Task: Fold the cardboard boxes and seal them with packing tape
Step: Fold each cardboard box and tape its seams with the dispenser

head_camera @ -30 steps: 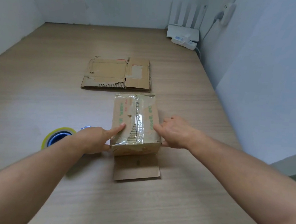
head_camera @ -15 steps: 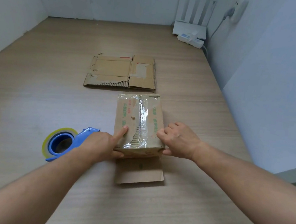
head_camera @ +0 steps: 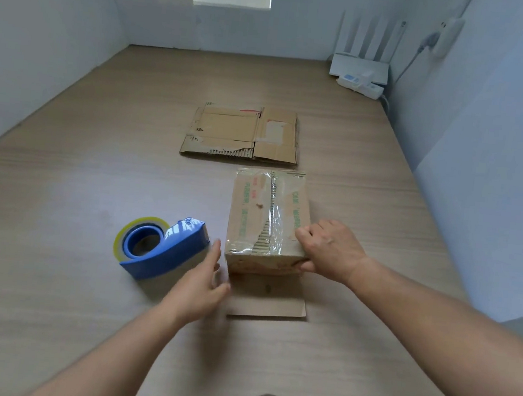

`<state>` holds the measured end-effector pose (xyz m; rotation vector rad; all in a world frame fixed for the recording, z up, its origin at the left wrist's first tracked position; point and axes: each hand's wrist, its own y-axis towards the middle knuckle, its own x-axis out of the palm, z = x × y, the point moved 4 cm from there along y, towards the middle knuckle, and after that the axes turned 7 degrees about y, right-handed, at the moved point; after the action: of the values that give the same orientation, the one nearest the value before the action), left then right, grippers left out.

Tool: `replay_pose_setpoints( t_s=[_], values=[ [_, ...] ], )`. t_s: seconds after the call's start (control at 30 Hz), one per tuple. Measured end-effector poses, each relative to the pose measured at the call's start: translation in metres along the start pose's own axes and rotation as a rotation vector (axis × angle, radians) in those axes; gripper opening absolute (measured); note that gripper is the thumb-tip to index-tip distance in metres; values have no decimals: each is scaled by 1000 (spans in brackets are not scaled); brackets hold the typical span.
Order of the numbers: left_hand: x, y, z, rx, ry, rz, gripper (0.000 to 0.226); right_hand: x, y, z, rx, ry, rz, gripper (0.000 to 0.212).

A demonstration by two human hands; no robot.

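The left hand [head_camera: 204, 278] has come off the box [head_camera: 268, 217] and now hangs between it and the tape dispenser [head_camera: 162, 249], fingers loose, its grip wide and holding nothing. The right hand [head_camera: 328, 252] keeps its grip curled over the box's near right corner, mid-tabletop [head_camera: 95, 182]. The near flap [head_camera: 266, 300] lies open, so fetching tape to close that end looks next.

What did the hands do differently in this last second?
The left hand lifted its finger off the taped box and drew back leftward; it now hangs open beside the tape dispenser. The right hand slid to the box's near right corner and holds it. Box, dispenser and the flattened cardboard stayed put.
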<state>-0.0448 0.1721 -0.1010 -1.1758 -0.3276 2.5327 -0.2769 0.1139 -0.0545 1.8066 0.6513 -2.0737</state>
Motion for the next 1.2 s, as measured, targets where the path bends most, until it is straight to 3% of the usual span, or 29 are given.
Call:
replay_pose_setpoints(
  t_s=[0.17, 0.3, 0.37, 0.47, 0.6, 0.8, 0.93, 1.0, 1.1, 1.2],
  values=[
    [13, -1, 21, -12, -72, 17, 77, 2, 1, -3, 11, 17, 5, 54],
    [0, 0, 12, -50, 203, 22, 31, 6, -3, -5, 64, 46, 4, 52],
    [-17, 3, 8, -52, 365, 117, 35, 8, -3, -5, 78, 43, 2, 52],
    [-34, 16, 10, 54, 502, 178, 61, 8, -4, -6, 90, 39, -2, 52],
    [-38, 36, 20, 218, 780, 171, 47, 6, -3, -6, 94, 48, -4, 51],
    [-32, 38, 30, 218, 811, 194, 37, 8, -2, -5, 104, 73, -10, 53],
    [-31, 29, 28, 204, 716, 161, 45, 4, -13, -10, 114, 71, 14, 59],
    [-30, 17, 20, 186, 600, 105, 63, 8, -30, -12, 173, 129, 50, 74],
    [-31, 7, 18, 84, 317, 83, 94, 12, -51, -6, 466, 408, 156, 85],
    [-27, 17, 25, -28, -6, 75, 80, 22, -45, 5, 722, 760, 125, 76]
  ],
)
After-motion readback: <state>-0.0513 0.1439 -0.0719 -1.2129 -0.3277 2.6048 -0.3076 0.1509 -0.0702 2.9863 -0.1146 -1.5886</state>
